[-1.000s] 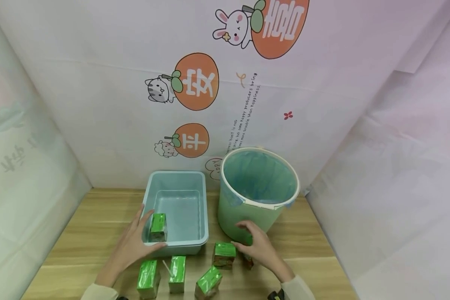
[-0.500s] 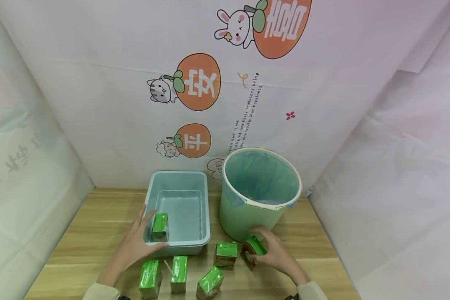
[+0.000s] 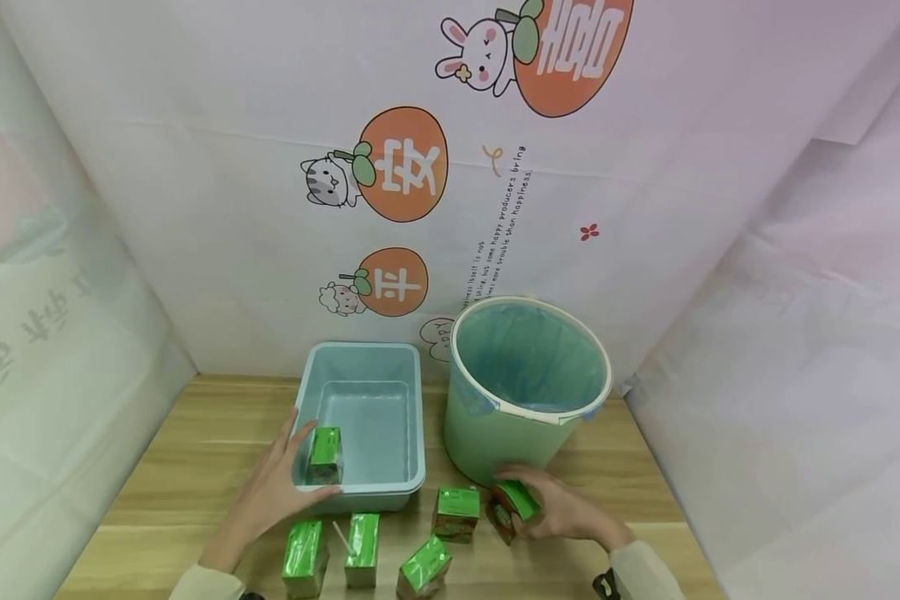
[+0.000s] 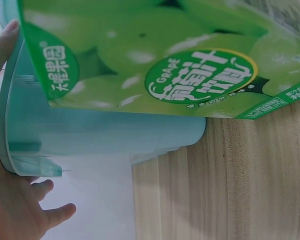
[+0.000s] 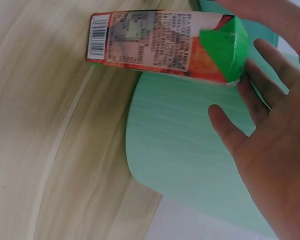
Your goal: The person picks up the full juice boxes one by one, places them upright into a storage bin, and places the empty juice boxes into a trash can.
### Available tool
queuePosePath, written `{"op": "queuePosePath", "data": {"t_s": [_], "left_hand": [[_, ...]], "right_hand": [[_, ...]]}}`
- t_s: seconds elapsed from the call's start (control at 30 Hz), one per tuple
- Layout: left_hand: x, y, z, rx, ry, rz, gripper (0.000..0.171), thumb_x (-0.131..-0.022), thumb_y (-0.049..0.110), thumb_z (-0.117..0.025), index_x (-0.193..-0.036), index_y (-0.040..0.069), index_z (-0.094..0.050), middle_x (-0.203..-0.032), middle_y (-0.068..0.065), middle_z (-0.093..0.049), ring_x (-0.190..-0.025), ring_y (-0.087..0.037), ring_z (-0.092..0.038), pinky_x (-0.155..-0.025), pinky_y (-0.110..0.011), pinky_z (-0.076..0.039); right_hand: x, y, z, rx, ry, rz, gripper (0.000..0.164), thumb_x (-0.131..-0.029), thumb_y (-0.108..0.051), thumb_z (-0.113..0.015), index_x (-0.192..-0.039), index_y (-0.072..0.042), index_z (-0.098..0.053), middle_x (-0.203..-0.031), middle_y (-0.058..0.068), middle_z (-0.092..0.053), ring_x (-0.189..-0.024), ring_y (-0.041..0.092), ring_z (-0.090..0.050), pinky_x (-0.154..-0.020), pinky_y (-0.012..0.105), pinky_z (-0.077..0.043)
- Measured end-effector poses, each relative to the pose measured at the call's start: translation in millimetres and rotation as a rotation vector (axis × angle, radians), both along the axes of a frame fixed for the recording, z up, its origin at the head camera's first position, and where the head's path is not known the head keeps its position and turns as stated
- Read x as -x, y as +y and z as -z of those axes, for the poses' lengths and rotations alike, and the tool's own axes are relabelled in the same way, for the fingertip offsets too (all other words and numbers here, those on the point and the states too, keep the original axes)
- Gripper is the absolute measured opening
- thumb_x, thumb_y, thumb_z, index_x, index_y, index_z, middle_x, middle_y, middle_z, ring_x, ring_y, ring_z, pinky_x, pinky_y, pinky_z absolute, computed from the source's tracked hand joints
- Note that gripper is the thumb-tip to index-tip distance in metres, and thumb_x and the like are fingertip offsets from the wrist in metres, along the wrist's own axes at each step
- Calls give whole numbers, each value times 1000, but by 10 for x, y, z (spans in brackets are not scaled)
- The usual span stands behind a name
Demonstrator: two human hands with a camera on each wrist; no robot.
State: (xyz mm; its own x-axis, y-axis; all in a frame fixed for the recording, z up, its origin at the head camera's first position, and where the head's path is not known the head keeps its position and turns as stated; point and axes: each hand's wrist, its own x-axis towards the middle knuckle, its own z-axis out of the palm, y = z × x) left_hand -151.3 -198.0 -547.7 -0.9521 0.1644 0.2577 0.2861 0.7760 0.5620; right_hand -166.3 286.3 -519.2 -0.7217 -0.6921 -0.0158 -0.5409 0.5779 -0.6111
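My right hand point(image 3: 562, 504) holds a juice carton point(image 3: 521, 498) beside the green bin point(image 3: 495, 437), fingers on one side and thumb on the other. In the right wrist view this carton point(image 5: 155, 42) shows a red printed side with a barcode and a green top. My left hand point(image 3: 277, 483) spans the near left corner of the light blue tub point(image 3: 416, 433), its fingers spread and touching the rim. One green-topped carton point(image 3: 326, 450) stands inside the tub by that hand. A grape juice carton point(image 4: 190, 65) fills the top of the left wrist view.
In front of the tub stand a carton point(image 3: 305, 557) and another carton point(image 3: 362, 546) with a white straw. To their right are a turned carton point(image 3: 425, 567) and a further carton point(image 3: 456, 512). A printed white cloth point(image 3: 217, 208) hangs behind the wooden table point(image 3: 157, 467).
My right hand has moved right and closed round the juice carton by the bin. The left hand stays at the tub's corner. The whole head view has shifted slightly.
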Motion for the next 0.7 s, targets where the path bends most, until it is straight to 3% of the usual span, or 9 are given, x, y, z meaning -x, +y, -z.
{"op": "queuePosePath", "data": {"t_s": [0.17, 0.33, 0.47, 0.7], "left_hand": [[9, 9, 9, -4, 17, 3, 114, -78, 63, -87, -166, 15, -31, -177, -18, -1, -139, -70, -35, -99, -88, -35], [0, 10, 7, -3, 5, -3, 114, -79, 64, -86, -166, 16, -30, -177, -16, 0, -140, -69, -34, -100, -88, -34], [-6, 10, -2, 0, 0, -6, 114, -78, 65, -86, -166, 16, -30, -177, -15, 0, -138, -69, -36, -99, -88, -35], [-2, 7, 1, -4, 7, -3, 115, -78, 65, -86, -166, 16, -31, -177, -16, -1, -138, -70, -37, -99, -88, -36]], "right_hand": [[-25, -8, -16, -52, 45, -13, 86, -72, 6, -83, -152, -6, -53, -156, 19, -51, -142, 50, -45, -112, 74, -40], [-47, -36, 19, -62, 146, 1, 89, -67, 21, -74, -149, -8, -56, -149, 15, -58, -135, 44, -53, -108, 67, -48], [-58, -51, 38, -63, 212, 5, 87, -66, 23, -75, -146, -8, -59, -143, 13, -61, -131, 41, -57, -106, 63, -52], [-52, -44, 22, -70, 173, 33, 85, -68, 22, -78, -146, -5, -57, -142, 16, -62, -128, 40, -61, -103, 57, -56]]}}
